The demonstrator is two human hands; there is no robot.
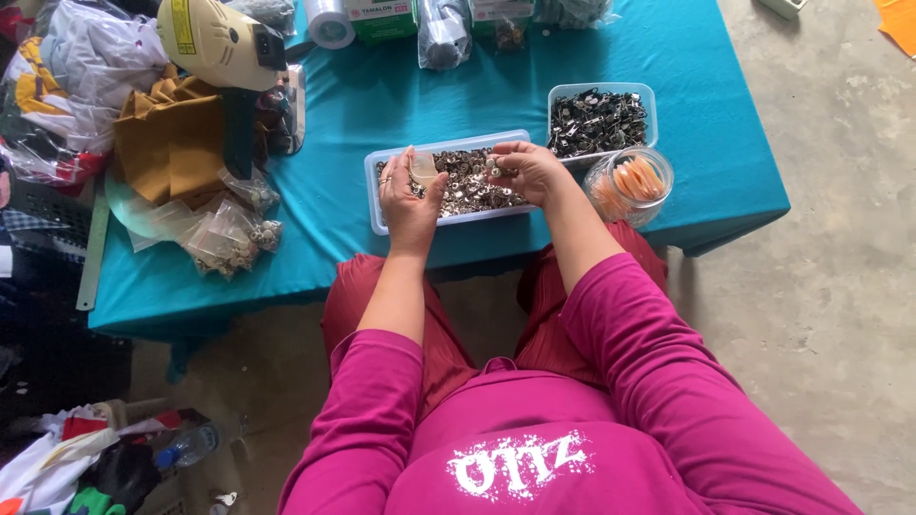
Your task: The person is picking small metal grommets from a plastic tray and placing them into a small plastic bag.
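My left hand (pixel 409 198) holds a small clear plastic bag (pixel 424 167) over a pale blue tray (pixel 377 205) full of small silvery metal pieces (pixel 468 191). My right hand (pixel 528 170) pinches a few of those small metal pieces (pixel 493 168) between its fingertips, just right of the bag. Both hands hover above the tray on the teal-covered table (pixel 382 105).
A second tray of dark metal parts (pixel 597 121) and a clear jar with orange pieces (pixel 630 184) sit to the right. At the left lie small filled plastic bags (pixel 227 238), brown fabric (pixel 172 138) and a yellow electric cutter (pixel 215 43). Concrete floor (pixel 840 238) lies right of the table.
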